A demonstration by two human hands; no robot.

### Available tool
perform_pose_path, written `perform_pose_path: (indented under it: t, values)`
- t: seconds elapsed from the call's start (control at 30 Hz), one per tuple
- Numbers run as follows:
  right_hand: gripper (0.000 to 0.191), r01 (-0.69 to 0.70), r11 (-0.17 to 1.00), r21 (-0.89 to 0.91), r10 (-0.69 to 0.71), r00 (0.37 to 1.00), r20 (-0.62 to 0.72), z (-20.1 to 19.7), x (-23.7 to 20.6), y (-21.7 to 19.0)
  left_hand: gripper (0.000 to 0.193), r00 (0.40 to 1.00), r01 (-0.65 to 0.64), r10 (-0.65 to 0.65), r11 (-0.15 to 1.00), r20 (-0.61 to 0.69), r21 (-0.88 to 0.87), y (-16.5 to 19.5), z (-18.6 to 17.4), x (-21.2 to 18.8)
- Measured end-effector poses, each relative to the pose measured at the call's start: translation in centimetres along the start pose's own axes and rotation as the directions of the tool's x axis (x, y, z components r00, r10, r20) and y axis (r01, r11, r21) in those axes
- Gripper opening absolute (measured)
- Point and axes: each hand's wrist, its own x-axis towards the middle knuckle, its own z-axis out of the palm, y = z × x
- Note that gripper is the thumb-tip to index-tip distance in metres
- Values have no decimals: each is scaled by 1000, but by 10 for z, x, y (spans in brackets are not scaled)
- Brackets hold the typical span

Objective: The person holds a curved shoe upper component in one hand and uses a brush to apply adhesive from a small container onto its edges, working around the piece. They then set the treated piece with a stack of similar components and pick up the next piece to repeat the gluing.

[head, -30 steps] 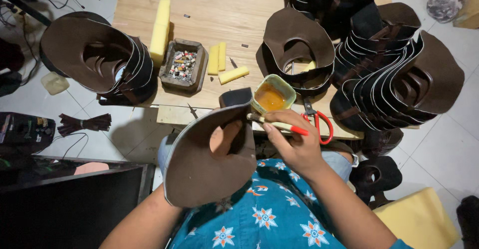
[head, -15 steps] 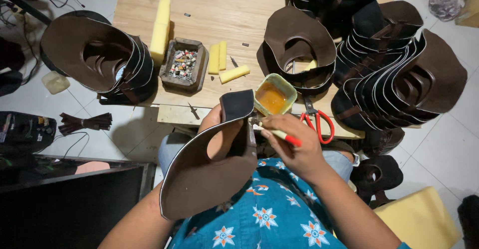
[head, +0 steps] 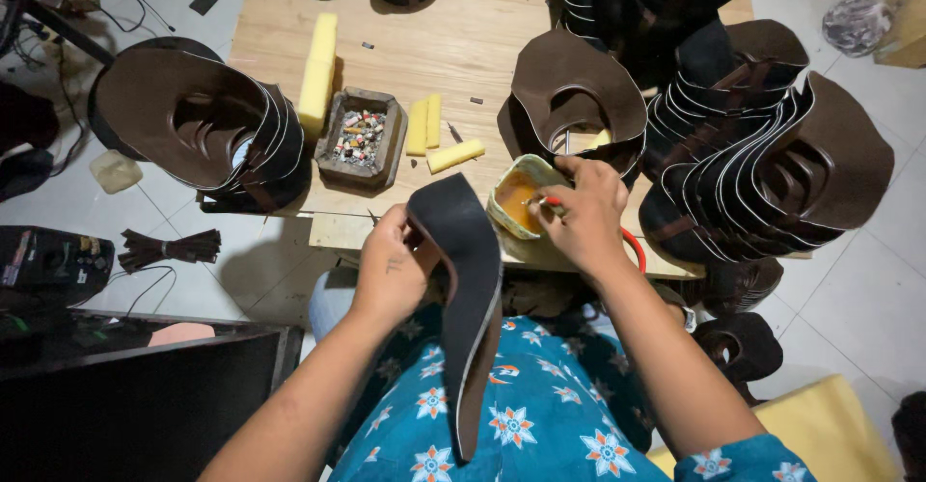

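Leather piece point(head: 463, 279) now edge-on, upright

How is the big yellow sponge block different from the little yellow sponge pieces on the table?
The big sponge block is long and thick; the small sponge pieces are short and thin. The big sponge block lies left of the wooden tray, the small sponge pieces to its right. There is one block but three pieces. All are yellow.

Left hand point(head: 391, 265) gripping — right hand point(head: 584, 214) pinching, outstretched.
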Motion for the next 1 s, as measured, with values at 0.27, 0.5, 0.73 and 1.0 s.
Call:
perform_pose_path:
  t: [0.27, 0.5, 0.73, 1.0]
  values:
    - [19, -83, 966, 243, 101, 993, -62, -34, -13, -15, 34, 999, 6, -29, 873, -41, -487, -47, -1, -2]
    - [24, -533, 419, 735, 412, 833, 369, -45, -34, -35, 22, 999, -27, 24, 980, -21, -196, -70, 4, 1]
    - [15, -210, 724, 657, 156, 978, 140, -42, -33, -56, 17, 1000, -9, 11, 977, 9, -212, -43, 14, -5]
    - [14, -229, 639, 734, 122, 973, 197, -46, -23, -61, 17, 996, 54, -29, 954, 89, -294, -46, 13, -4]
